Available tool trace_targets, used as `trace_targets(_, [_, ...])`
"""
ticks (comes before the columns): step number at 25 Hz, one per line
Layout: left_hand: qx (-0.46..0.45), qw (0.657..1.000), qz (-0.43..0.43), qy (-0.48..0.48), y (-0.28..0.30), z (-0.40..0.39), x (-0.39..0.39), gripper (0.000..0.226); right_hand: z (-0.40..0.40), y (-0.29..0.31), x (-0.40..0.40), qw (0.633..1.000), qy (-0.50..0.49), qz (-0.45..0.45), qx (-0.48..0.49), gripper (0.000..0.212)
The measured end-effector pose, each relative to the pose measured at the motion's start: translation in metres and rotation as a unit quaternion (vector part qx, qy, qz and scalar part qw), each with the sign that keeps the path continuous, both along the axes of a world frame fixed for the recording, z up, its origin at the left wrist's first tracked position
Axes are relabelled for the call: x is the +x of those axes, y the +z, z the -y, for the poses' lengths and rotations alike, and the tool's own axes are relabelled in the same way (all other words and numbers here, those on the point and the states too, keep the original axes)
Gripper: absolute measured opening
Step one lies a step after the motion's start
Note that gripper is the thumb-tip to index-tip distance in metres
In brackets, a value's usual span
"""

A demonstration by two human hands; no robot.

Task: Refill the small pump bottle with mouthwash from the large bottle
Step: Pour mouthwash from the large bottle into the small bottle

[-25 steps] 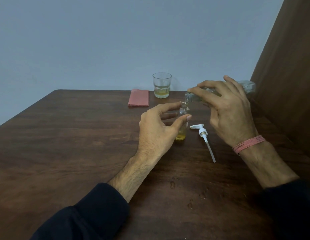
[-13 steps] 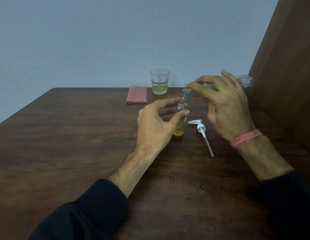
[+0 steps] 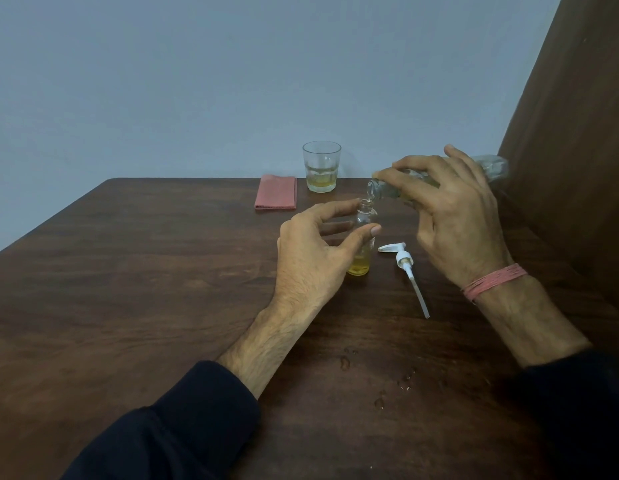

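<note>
The right grip [image 3: 453,216] holds the large bottle [image 3: 493,168] tipped nearly flat, mouth just over the open neck of the small pump bottle [image 3: 360,265] – upright on the desk [image 3: 128,271], yellow liquid low inside, the left grip [image 3: 311,251] curled round it – and the white pump head [image 3: 403,259] lies just beside

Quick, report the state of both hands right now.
Left hand: fingers and thumb curled round the small pump bottle.
Right hand: gripping the tilted large bottle.
</note>
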State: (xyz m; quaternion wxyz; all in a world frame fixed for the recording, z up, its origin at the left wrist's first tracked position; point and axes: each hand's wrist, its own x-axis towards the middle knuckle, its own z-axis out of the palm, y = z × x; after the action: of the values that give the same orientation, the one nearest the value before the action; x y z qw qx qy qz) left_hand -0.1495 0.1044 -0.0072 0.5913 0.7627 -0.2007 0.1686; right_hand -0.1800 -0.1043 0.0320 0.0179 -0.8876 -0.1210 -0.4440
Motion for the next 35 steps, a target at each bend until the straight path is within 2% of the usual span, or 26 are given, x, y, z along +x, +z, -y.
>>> trace_targets(35, [-0.004, 1.0, 0.017, -0.008, -0.0018, 0.0008, 0.0013, 0.049, -0.0021, 0.0014, -0.0028, 1.0, -0.002, -0.005, 0.002, 0.075])
